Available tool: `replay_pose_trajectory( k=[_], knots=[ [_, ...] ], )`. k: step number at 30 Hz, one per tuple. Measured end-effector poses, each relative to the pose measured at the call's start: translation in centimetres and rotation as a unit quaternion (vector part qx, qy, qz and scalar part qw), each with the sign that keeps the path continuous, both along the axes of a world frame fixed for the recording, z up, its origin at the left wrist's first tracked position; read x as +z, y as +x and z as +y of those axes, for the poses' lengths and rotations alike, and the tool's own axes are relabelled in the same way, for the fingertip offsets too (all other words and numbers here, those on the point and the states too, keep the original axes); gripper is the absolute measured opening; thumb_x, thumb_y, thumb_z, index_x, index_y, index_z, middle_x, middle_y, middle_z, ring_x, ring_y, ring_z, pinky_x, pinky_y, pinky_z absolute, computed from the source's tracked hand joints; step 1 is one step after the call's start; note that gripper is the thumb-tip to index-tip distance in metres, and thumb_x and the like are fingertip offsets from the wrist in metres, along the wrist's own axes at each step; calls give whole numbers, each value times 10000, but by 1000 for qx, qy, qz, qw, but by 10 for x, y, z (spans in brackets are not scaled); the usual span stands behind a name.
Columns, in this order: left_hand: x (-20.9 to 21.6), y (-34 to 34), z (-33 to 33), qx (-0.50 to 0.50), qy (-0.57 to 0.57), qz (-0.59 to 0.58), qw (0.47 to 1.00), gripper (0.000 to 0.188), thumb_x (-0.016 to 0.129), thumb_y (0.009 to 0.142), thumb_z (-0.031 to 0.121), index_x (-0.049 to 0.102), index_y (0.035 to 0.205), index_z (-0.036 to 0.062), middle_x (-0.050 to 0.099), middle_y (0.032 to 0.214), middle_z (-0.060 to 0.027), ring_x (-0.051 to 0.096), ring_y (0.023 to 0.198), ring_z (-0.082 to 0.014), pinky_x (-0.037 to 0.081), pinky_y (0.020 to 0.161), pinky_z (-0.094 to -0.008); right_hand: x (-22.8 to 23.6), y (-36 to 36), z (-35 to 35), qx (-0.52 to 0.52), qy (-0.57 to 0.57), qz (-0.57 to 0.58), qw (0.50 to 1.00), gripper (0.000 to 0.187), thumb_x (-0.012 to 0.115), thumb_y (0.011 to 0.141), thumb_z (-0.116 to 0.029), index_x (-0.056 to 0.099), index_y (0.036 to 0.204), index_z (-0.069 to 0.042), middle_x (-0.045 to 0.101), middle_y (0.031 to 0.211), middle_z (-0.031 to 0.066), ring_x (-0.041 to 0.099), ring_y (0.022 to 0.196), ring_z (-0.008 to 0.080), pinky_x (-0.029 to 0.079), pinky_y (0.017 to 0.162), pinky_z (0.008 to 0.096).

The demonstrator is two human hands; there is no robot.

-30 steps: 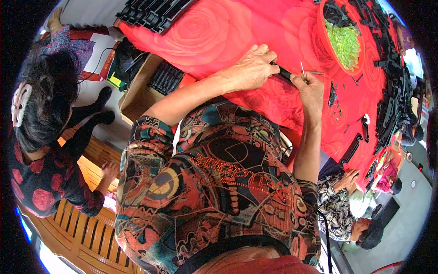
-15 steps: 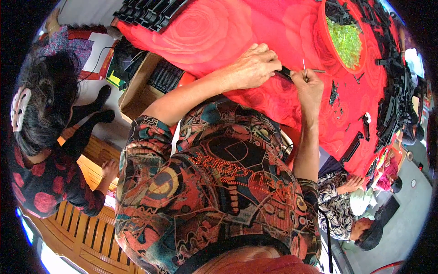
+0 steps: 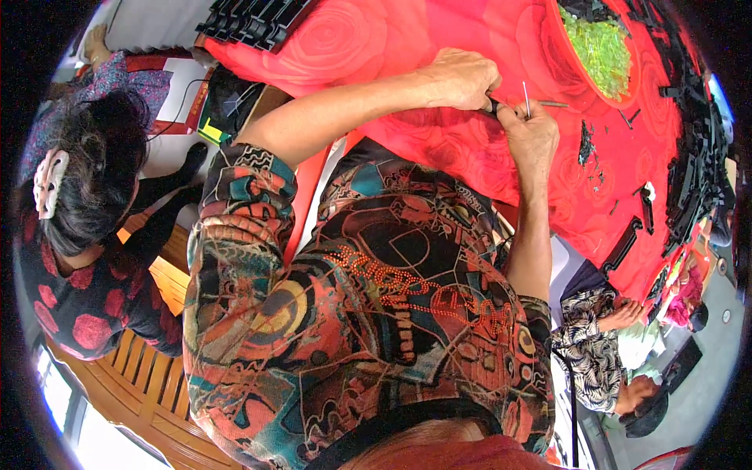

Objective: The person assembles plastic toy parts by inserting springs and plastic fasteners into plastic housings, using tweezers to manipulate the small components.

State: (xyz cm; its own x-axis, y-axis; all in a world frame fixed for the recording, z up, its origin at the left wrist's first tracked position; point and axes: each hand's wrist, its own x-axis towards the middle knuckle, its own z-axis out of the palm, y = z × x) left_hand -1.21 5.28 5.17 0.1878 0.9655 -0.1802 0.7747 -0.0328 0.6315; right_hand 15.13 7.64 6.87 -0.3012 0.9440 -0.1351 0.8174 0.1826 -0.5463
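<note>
My left hand (image 3: pixel 462 78) is closed around a small black plastic part (image 3: pixel 493 104) over the red rose-patterned tablecloth (image 3: pixel 376 39). My right hand (image 3: pixel 534 133) meets it from the right and pinches a thin metal pin (image 3: pixel 526 100) that sticks up by the part. Both hands touch at the part, which is mostly hidden by the fingers. A red bowl (image 3: pixel 568 47) full of small green pieces (image 3: pixel 605 48) stands just beyond my right hand.
Black plastic parts lie stacked at the table's far left (image 3: pixel 251 19) and piled along its right side (image 3: pixel 693 157); a long black piece (image 3: pixel 623 247) lies near the edge. One person sits at my left (image 3: pixel 78 235), another at lower right (image 3: pixel 595 345). A wooden bench (image 3: pixel 149 384) is below.
My hands stay together on the black part, shifting only slightly; the pin in my right hand has tilted a little. The people beside me have barely moved.
</note>
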Motion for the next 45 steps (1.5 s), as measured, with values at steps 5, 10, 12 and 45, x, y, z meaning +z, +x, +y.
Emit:
replay_pose_trajectory(
  k=[5,10,12,45],
  knots=[
    [0,-1,-1,9,1,-7,1000,229,701,692,313,628,737,101,621,695,-99,611,752,-308,449,632,-442,1,2,2,10,-17,-11,1000,304,661,679,-278,529,618,-12,530,530,140,544,502,278,428,529,400],
    [-1,0,2,2,16,-2,1000,231,707,676,309,621,687,95,608,661,-101,606,718,-310,441,620,-446,3,7,10,15,-44,-22,999,316,673,675,-293,540,615,-13,541,548,169,559,535,304,429,537,411],
    [-4,3,-2,12,44,-29,999,250,712,661,312,613,676,82,596,633,-109,602,695,-315,437,604,-450,2,10,11,13,-46,-43,998,316,672,670,-299,544,615,-15,545,554,175,563,544,311,434,545,412],
    [-17,7,-34,-2,197,-119,973,241,627,756,274,602,917,96,568,880,-110,561,851,-287,424,722,-429,2,22,2,-53,-8,-100,994,354,676,698,-340,575,679,-1,587,611,173,594,594,325,442,569,426]
  ],
)
